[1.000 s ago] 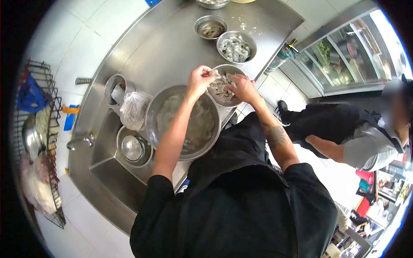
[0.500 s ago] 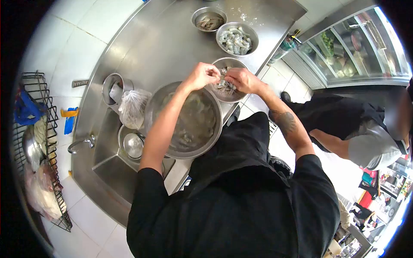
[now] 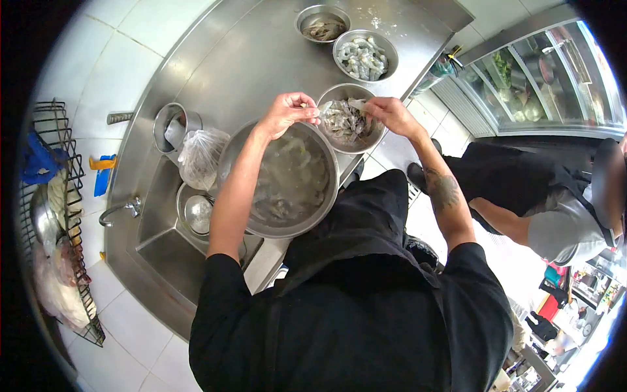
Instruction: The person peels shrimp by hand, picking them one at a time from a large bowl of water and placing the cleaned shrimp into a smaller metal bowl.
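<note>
My left hand (image 3: 289, 114) is above the upper rim of the large metal bowl (image 3: 228, 157), its thumb and finger pinched on something too small to make out. My right hand (image 3: 390, 115) is closed at the right rim of a smaller bowl (image 3: 351, 147), with its fingertips at a pale piece. Greyish shells or shrimp scraps (image 3: 346, 123) lie in that smaller bowl. Cloudy water with shrimp (image 3: 294, 173) fills the large bowl. Peeled shrimp (image 3: 362, 59) sit in another bowl farther up, beside a bowl with brownish pieces (image 3: 323, 29).
At the left are a plastic bag (image 3: 201, 157), a metal pot (image 3: 161, 134), the sink (image 3: 173, 264), a faucet (image 3: 124, 210) and a wire rack (image 3: 77, 196). Another person (image 3: 522, 186) stands at the right, below a glass-fronted fridge (image 3: 529, 81).
My hands have moved apart, left hand toward the left and right hand slightly to the right. More of the scraps in the smaller bowl is visible between them.
</note>
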The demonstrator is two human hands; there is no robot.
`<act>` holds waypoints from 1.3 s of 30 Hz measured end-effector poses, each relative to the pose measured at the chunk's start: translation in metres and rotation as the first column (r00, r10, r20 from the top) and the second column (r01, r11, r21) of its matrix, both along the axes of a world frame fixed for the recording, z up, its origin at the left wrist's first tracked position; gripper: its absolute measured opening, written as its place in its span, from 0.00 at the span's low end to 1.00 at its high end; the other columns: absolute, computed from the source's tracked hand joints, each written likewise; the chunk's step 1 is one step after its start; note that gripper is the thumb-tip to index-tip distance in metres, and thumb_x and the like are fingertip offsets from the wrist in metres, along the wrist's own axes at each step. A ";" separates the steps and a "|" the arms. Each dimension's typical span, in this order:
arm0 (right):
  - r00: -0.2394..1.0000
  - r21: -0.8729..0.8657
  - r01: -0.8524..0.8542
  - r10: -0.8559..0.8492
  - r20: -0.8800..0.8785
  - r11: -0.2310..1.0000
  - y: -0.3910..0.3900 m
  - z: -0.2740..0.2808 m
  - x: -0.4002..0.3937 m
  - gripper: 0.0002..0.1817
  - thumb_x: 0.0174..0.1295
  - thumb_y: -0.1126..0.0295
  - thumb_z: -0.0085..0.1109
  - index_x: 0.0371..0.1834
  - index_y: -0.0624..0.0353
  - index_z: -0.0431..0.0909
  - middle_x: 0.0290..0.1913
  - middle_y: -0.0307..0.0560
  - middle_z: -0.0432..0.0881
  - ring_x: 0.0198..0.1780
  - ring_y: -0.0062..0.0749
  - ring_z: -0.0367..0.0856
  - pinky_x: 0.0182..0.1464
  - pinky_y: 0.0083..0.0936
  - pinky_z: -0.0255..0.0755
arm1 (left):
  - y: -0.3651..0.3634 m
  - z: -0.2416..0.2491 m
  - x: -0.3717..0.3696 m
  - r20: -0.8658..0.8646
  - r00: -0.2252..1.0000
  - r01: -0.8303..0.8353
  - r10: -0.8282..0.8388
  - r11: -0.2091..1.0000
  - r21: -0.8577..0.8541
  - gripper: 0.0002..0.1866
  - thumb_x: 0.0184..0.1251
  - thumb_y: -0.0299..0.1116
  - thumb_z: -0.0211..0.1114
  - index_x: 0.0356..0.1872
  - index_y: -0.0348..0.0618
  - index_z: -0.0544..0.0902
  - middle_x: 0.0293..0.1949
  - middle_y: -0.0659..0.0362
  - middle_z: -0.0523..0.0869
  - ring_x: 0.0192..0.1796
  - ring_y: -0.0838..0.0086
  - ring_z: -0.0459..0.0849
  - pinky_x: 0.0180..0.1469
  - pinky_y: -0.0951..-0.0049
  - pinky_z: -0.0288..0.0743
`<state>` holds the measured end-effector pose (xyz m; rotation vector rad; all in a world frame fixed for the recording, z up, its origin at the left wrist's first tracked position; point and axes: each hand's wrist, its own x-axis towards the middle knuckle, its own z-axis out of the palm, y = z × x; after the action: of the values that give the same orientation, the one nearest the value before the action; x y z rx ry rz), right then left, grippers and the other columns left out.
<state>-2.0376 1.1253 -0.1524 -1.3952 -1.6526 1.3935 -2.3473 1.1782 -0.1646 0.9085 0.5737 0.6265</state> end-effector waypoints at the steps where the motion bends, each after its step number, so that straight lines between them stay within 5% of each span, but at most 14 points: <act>1: 0.980 0.203 -0.064 0.023 0.196 0.977 0.000 -0.002 -0.004 0.16 0.71 0.58 0.55 0.38 0.61 0.83 0.27 0.39 0.79 0.31 0.21 0.76 0.37 0.24 0.71 | 0.000 0.001 0.005 -0.124 0.992 0.027 -0.018 0.997 0.071 0.08 0.64 0.26 0.70 0.41 0.36 0.81 0.35 0.56 0.87 0.37 0.70 0.89 0.44 0.71 0.84; 2: 0.922 0.380 -0.160 0.001 0.387 0.911 0.000 0.001 -0.011 0.18 0.71 0.55 0.56 0.42 0.61 0.84 0.27 0.40 0.79 0.32 0.22 0.77 0.38 0.25 0.72 | 0.000 0.003 0.011 -0.245 0.969 0.064 -0.028 0.988 0.140 0.09 0.64 0.26 0.71 0.41 0.37 0.81 0.34 0.57 0.87 0.38 0.69 0.89 0.44 0.71 0.85; 4: 0.961 0.243 -0.017 -0.051 0.273 0.970 -0.003 0.007 -0.030 0.22 0.70 0.50 0.57 0.47 0.60 0.84 0.27 0.42 0.80 0.33 0.26 0.79 0.38 0.29 0.74 | -0.003 -0.002 0.028 -0.197 0.980 0.063 -0.023 0.978 0.197 0.08 0.65 0.26 0.70 0.40 0.38 0.80 0.33 0.58 0.86 0.38 0.72 0.88 0.44 0.73 0.84; 6: 0.979 -0.221 0.057 -0.098 -0.179 0.974 -0.002 0.009 -0.042 0.14 0.68 0.61 0.60 0.37 0.63 0.83 0.26 0.40 0.80 0.26 0.19 0.76 0.27 0.20 0.69 | -0.008 -0.010 0.046 -0.142 0.988 -0.024 0.058 0.972 0.232 0.08 0.65 0.25 0.70 0.38 0.37 0.79 0.31 0.61 0.84 0.37 0.72 0.88 0.42 0.73 0.84; 10: 0.950 -0.324 0.096 -0.184 -0.253 0.941 0.001 0.010 -0.047 0.08 0.64 0.69 0.62 0.31 0.63 0.81 0.24 0.38 0.78 0.21 0.15 0.72 0.21 0.16 0.63 | -0.020 -0.005 0.059 -0.248 0.964 0.018 0.098 0.903 0.429 0.10 0.61 0.24 0.72 0.39 0.38 0.79 0.28 0.62 0.82 0.35 0.75 0.86 0.39 0.73 0.82; 12: 0.908 -0.466 0.135 -0.298 -0.296 0.874 0.002 0.013 -0.045 0.06 0.61 0.72 0.61 0.28 0.63 0.79 0.23 0.37 0.77 0.20 0.16 0.70 0.18 0.15 0.60 | -0.033 0.033 0.060 -0.614 0.760 0.383 0.213 0.616 0.688 0.13 0.58 0.26 0.73 0.41 0.40 0.79 0.31 0.56 0.85 0.36 0.70 0.88 0.37 0.67 0.82; 13: 0.909 -0.489 0.109 -0.286 -0.304 0.866 0.002 0.013 -0.045 0.06 0.60 0.73 0.61 0.28 0.62 0.79 0.23 0.37 0.76 0.20 0.16 0.71 0.18 0.15 0.59 | -0.038 0.030 0.061 -0.414 0.852 0.259 0.320 0.431 0.865 0.15 0.57 0.29 0.74 0.43 0.43 0.79 0.37 0.53 0.87 0.38 0.61 0.89 0.38 0.63 0.82; 16: 0.887 -0.523 0.112 -0.322 -0.330 0.845 0.003 0.015 -0.040 0.06 0.60 0.72 0.61 0.28 0.62 0.79 0.23 0.37 0.76 0.20 0.16 0.71 0.18 0.15 0.59 | -0.043 0.027 0.064 -0.474 0.792 0.344 0.384 0.360 0.867 0.15 0.58 0.30 0.73 0.45 0.43 0.80 0.42 0.52 0.88 0.42 0.54 0.88 0.39 0.60 0.82; 20: 0.900 -0.497 0.093 -0.287 -0.329 0.863 0.003 0.019 -0.034 0.04 0.62 0.74 0.60 0.31 0.62 0.79 0.25 0.40 0.78 0.21 0.18 0.72 0.18 0.14 0.60 | -0.044 0.022 0.069 -0.379 0.835 0.236 0.400 0.362 0.902 0.17 0.58 0.30 0.73 0.47 0.43 0.80 0.41 0.53 0.88 0.40 0.57 0.88 0.39 0.62 0.81; 22: 0.897 -0.475 0.133 -0.309 -0.315 0.870 0.005 0.021 -0.032 0.06 0.59 0.72 0.62 0.28 0.62 0.79 0.23 0.38 0.77 0.20 0.18 0.72 0.18 0.15 0.60 | -0.044 0.023 0.072 -0.301 0.884 0.117 0.358 0.454 0.883 0.16 0.58 0.29 0.73 0.46 0.43 0.80 0.39 0.53 0.87 0.34 0.62 0.87 0.36 0.65 0.79; 26: 0.922 -0.452 0.125 -0.272 -0.276 0.883 0.003 0.025 -0.034 0.05 0.58 0.73 0.63 0.27 0.63 0.81 0.22 0.38 0.77 0.20 0.18 0.73 0.19 0.15 0.61 | -0.043 0.033 0.073 -0.399 0.866 0.200 0.301 0.522 0.829 0.12 0.59 0.28 0.70 0.42 0.42 0.78 0.37 0.50 0.87 0.40 0.53 0.87 0.39 0.59 0.78; 32: 0.934 -0.452 0.140 -0.269 -0.235 0.881 -0.001 0.023 -0.039 0.06 0.59 0.73 0.63 0.26 0.64 0.80 0.23 0.39 0.78 0.21 0.18 0.73 0.19 0.15 0.61 | -0.042 0.039 0.070 -0.469 0.860 0.259 0.200 0.620 0.740 0.08 0.58 0.25 0.68 0.33 0.40 0.76 0.29 0.50 0.83 0.33 0.52 0.83 0.35 0.61 0.74; 34: 0.950 -0.437 0.151 -0.252 -0.182 0.887 0.000 0.022 -0.041 0.06 0.59 0.74 0.62 0.26 0.64 0.80 0.23 0.39 0.77 0.21 0.18 0.72 0.19 0.15 0.61 | -0.042 0.033 0.069 -0.428 0.884 0.233 0.187 0.618 0.751 0.09 0.59 0.20 0.66 0.32 0.37 0.72 0.26 0.56 0.78 0.25 0.71 0.74 0.32 0.69 0.74; 39: 0.895 -0.501 0.190 -0.359 -0.265 0.844 0.001 0.014 -0.043 0.06 0.58 0.74 0.62 0.27 0.65 0.79 0.22 0.39 0.77 0.20 0.17 0.72 0.18 0.15 0.60 | -0.038 0.021 0.064 -0.386 0.900 0.218 0.200 0.561 0.799 0.08 0.60 0.15 0.63 0.31 0.35 0.72 0.31 0.52 0.81 0.31 0.72 0.78 0.39 0.68 0.80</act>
<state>-2.0811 1.1259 -0.1388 -1.4560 -0.8714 1.8057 -2.2837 1.1399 -0.1440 2.0180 0.6752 0.6906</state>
